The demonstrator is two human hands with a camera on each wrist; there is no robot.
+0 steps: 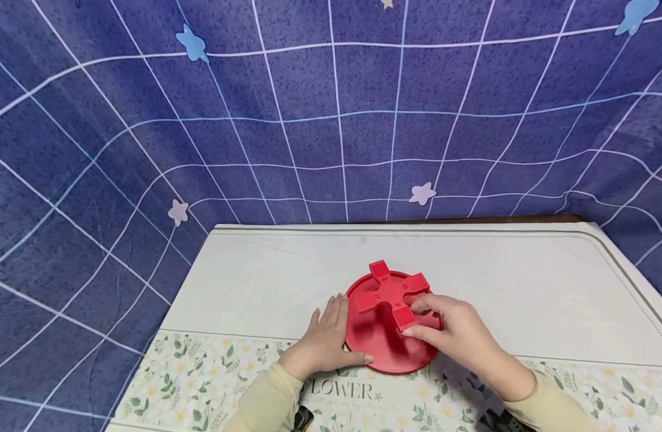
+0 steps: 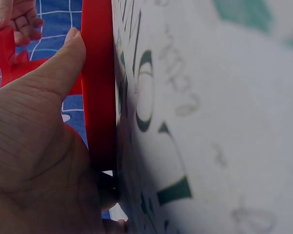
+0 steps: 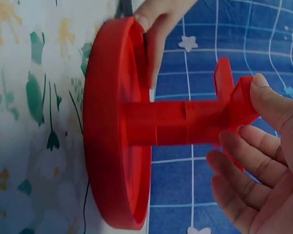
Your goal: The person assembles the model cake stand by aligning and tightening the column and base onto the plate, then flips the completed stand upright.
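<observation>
A red plastic stand has a round, rimmed base (image 1: 376, 351) flat on the table. From its middle rises a square post (image 3: 171, 123), topped by a cross-shaped piece (image 1: 389, 294) with upturned arm ends. My left hand (image 1: 325, 339) lies against the base's left side, fingers straight and thumb spread along the front edge. Close up in the left wrist view, the thumb touches the red rim (image 2: 98, 97). With thumb and index finger, my right hand (image 1: 457, 330) pinches the near arm of the cross; its other fingers curve beneath the arm in the right wrist view.
The white table (image 1: 266, 264) carries a floral printed band (image 1: 201, 372) along its front, with the word FLOWER near the base. A blue grid-patterned curtain (image 1: 309, 138) with star shapes hangs behind and at the sides. Black wrist gear (image 1: 503, 420) shows by the right sleeve.
</observation>
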